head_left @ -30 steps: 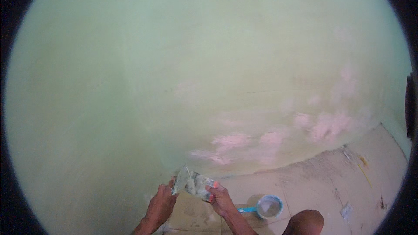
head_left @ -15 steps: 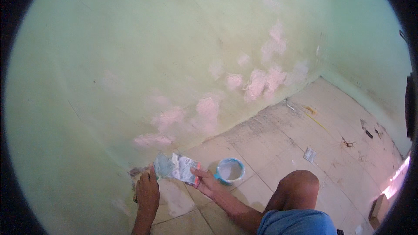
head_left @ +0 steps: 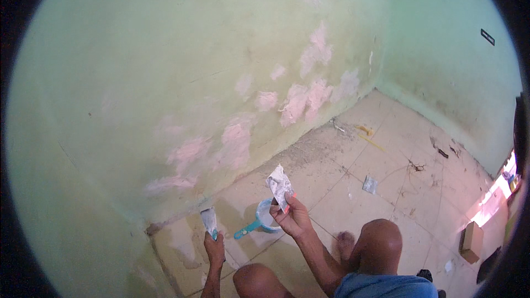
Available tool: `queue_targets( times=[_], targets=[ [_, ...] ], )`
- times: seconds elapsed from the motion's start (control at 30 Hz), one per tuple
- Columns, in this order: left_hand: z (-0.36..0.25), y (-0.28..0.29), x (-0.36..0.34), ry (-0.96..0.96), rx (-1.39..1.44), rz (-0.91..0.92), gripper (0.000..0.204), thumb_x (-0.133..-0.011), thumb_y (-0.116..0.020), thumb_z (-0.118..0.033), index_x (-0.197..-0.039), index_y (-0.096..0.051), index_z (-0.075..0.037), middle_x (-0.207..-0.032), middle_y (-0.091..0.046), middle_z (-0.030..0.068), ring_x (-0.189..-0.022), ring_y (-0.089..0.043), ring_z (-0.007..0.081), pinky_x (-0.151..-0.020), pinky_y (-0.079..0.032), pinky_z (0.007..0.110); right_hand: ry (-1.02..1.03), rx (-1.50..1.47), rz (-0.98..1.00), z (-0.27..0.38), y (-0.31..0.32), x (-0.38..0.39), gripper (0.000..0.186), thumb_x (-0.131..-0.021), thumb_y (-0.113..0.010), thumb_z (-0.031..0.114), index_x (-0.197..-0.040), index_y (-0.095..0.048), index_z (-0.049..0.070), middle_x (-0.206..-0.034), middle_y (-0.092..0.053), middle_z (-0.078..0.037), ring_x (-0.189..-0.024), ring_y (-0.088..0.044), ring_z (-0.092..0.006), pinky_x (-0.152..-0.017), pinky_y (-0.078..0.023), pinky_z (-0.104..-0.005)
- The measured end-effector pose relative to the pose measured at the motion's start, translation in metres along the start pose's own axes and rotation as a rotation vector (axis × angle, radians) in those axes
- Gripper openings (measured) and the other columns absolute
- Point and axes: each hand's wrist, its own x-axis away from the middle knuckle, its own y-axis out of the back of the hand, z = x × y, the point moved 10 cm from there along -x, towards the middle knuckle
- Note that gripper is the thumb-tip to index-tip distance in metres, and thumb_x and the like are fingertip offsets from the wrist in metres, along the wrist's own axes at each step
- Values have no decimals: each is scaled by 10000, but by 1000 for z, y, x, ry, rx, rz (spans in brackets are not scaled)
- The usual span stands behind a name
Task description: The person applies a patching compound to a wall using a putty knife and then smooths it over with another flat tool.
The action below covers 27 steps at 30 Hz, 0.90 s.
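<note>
My left hand (head_left: 215,247) is closed round the teal handle of a putty knife (head_left: 209,220). Its pale, smeared blade points up, close to the foot of the wall. Further right, my right hand (head_left: 293,219) grips a flat putty spreader (head_left: 279,183) with an orange edge. White paste coats the spreader's face. Partly behind that hand stands a blue pot (head_left: 247,230) on the floor, its long handle reaching to the left. Something whitish is inside the pot, and my right hand hides part of its rim.
Pink and whitish filler patches (head_left: 236,135) dot the lower part of the green wall (head_left: 165,49). Dusty debris lies along the tiled floor's (head_left: 331,204) wall edge. A small grey square (head_left: 370,184) and a brown block (head_left: 471,242) lie to the right. My knees show at the lower edge.
My hands have separated: earlier the blade and spreader were together. The spreader has moved right and now stands raised in front of the pot. The view has shifted somewhat.
</note>
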Motion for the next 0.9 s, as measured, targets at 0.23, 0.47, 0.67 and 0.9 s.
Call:
queue_targets(
  times=[0.23,0.47,0.67,0.9],
  targets=[
    [6,19,-14,75,264,-123,267,-906,-555,-150,-1108,-516,20,-835,-565,57,-638,-548,133,-565,-503,279,88,-100,-160,5,26,-12,245,-889,-585,106,-1123,-534,55,-1030,-623,-71,-889,-584,-187,-690,-473,-322],
    [103,22,-58,214,324,-114,286,-914,-546,-187,-1117,-522,14,-936,-620,100,-675,-592,156,-603,-539,304,229,-62,-335,11,139,-33,232,-904,-568,107,-1132,-537,73,-1077,-631,-65,-956,-605,-187,-772,-514,-356],
    [163,43,-80,155,282,-107,267,-925,-557,-246,-1045,-546,-8,-923,-635,94,-680,-596,159,-608,-528,323,335,-29,-290,12,186,-55,248,-909,-569,143,-1146,-535,77,-1078,-637,-56,-938,-617,-170,-829,-503,-356],
    [145,102,-56,375,206,-145,341,-905,-602,-226,-1167,-488,-38,-1025,-609,109,-597,-569,158,-508,-491,313,208,-175,-267,-43,160,-53,231,-900,-584,140,-1115,-556,61,-1020,-657,-47,-893,-629,-158,-833,-506,-354]
  ],
)
